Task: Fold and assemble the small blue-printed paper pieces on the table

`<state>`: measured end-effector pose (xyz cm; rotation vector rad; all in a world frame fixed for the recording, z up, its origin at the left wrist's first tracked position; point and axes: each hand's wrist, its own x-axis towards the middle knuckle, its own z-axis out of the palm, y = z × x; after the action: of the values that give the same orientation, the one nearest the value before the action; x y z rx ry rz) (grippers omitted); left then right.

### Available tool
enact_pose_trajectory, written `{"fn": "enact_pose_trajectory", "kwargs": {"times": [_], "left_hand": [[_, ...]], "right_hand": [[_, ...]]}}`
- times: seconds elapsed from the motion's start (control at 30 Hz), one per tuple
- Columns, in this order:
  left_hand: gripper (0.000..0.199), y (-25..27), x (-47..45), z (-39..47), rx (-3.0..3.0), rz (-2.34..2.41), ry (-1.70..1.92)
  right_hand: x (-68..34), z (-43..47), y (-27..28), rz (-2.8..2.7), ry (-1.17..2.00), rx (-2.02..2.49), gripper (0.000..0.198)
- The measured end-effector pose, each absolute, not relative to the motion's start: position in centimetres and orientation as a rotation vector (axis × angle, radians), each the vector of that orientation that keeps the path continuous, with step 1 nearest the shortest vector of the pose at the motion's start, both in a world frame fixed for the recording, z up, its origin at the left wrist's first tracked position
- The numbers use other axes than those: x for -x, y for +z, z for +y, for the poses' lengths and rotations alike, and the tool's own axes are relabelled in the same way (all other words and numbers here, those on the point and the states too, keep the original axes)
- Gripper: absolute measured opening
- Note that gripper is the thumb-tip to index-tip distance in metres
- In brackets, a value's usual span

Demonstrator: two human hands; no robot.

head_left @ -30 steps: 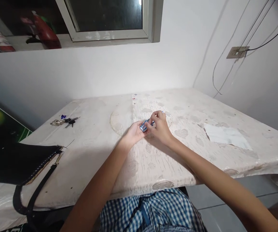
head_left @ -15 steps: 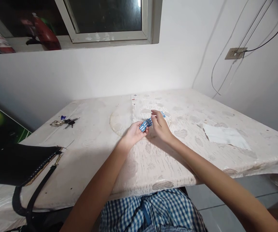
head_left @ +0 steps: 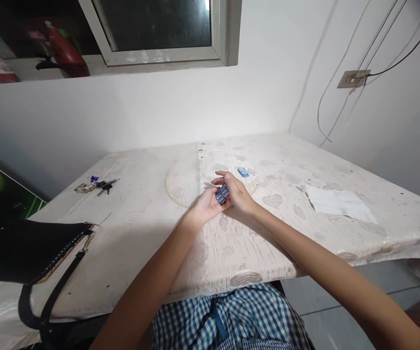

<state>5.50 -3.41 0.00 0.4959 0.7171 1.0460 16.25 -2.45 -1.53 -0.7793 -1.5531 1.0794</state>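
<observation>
I have left hand (head_left: 207, 204) gripping a blue-striped bundle (head_left: 222, 194); right hand (head_left: 240, 195) just beside, its grip I can't tell. Blue-white pieces (head_left: 243, 172) lie far-right on desk (head_left: 140, 194).

Bare forearms, two: left forearm (head_left: 159, 265) and right forearm (head_left: 305, 243) reached forward and converged. Left hand (head_left: 209, 205) was cupped, palm upward. Right hand (head_left: 239, 195) arched close beside it, fingers half bent, pointing leftward.
</observation>
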Motion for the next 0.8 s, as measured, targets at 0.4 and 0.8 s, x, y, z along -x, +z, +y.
{"fn": "enact_pose_trajectory", "kwargs": {"times": [0.4,0.8], "left_hand": [[0.020,-0.4,-5.9,-3.4,-0.415,0.711,0.987],[0.022,-0.4,-5.4,-3.3,-0.328,0.642,1.033]], "right_hand": [[-16.1,-2.7,-0.9,-1.508,1.232,0.748,0.042],[-16.3,-4.4,0.5,-1.513,1.516,0.709,0.039]]}}
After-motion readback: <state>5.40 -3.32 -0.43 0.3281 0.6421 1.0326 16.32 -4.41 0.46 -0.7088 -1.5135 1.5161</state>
